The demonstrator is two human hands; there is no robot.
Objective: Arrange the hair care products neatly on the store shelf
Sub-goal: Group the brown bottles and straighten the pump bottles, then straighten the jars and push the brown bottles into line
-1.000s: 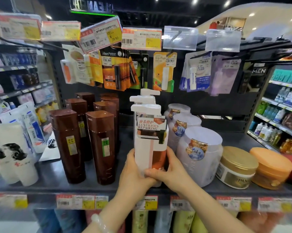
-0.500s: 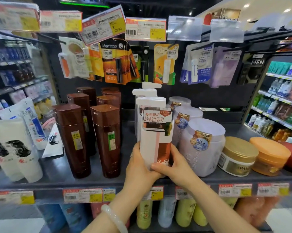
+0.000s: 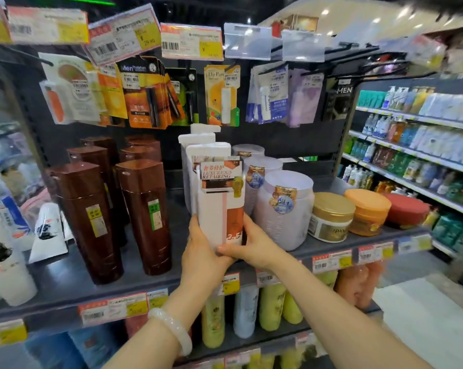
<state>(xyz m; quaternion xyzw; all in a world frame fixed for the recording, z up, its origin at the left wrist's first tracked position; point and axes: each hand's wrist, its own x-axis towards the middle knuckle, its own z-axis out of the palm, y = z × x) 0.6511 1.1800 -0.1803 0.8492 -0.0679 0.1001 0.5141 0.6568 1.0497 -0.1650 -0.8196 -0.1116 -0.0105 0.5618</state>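
Observation:
A tall white pump bottle (image 3: 219, 209) with an orange panel and a "Luxurious Repairing" tag stands upright at the front of the grey shelf (image 3: 65, 272). My left hand (image 3: 202, 251) grips its lower left side and my right hand (image 3: 254, 246) its lower right, thumbs across the base. Two more white pump bottles (image 3: 198, 145) stand in a row right behind it. Brown bottles (image 3: 145, 214) stand in rows to the left. White tubs (image 3: 286, 211) line up to the right.
A gold-lidded jar (image 3: 330, 217), an orange jar (image 3: 367, 214) and a red one (image 3: 407, 210) sit further right. White tubes (image 3: 4, 262) stand at far left. Lip balm packs (image 3: 221, 94) hang overhead. Yellow bottles (image 3: 271, 302) fill the shelf below.
The white pump bottle has gone slightly back and down onto the shelf, nearer the two behind it. Both hands stay on its base. My view has shifted closer and a little right.

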